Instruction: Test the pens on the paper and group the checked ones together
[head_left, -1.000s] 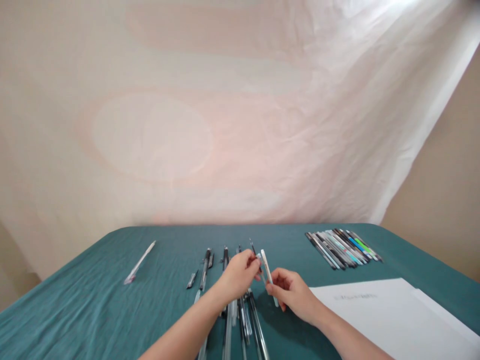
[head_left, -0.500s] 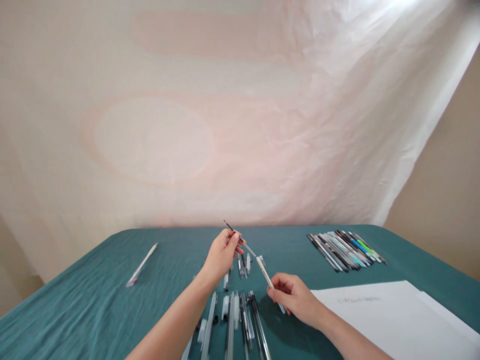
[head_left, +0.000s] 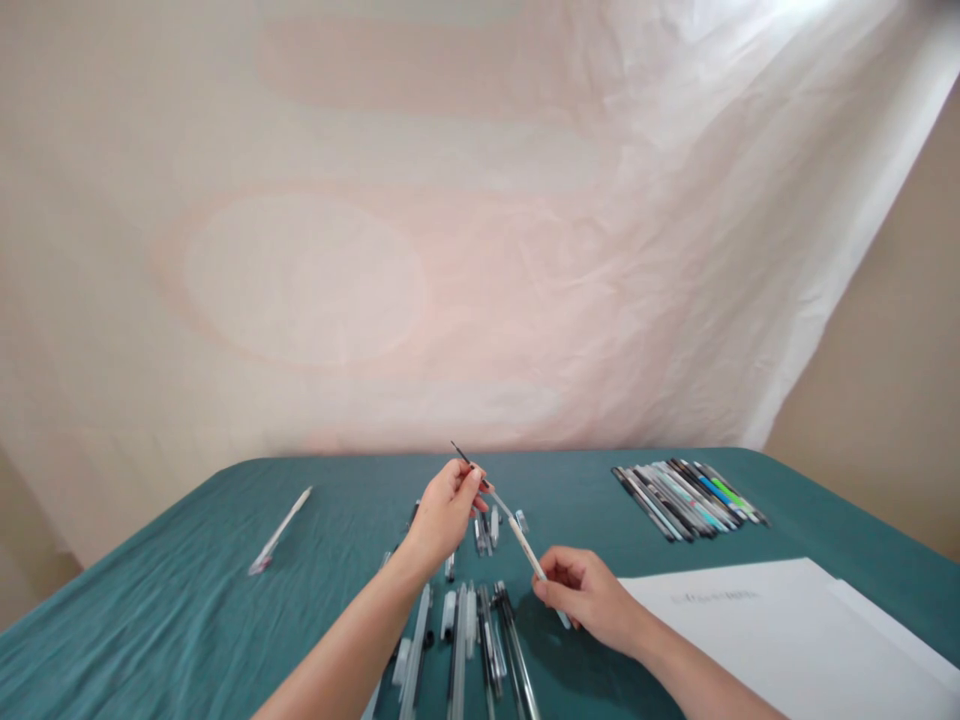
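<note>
My left hand pinches a thin dark pen refill that slants up and to the left above the teal tablecloth. My right hand is closed on a white pen barrel, whose far end points at the refill's lower end; the two nearly meet. Below both hands lies a loose group of pens and pen parts, mostly clear and black.
A row of several assembled pens lies at the table's far right. White paper sheets cover the near right corner. A single clear pen lies alone at the left. A pale cloth backdrop hangs behind the table.
My left hand lifted up and left, drawing the thin refill out of the white barrel; my right hand stayed low with the barrel. In the last half second little moved.
</note>
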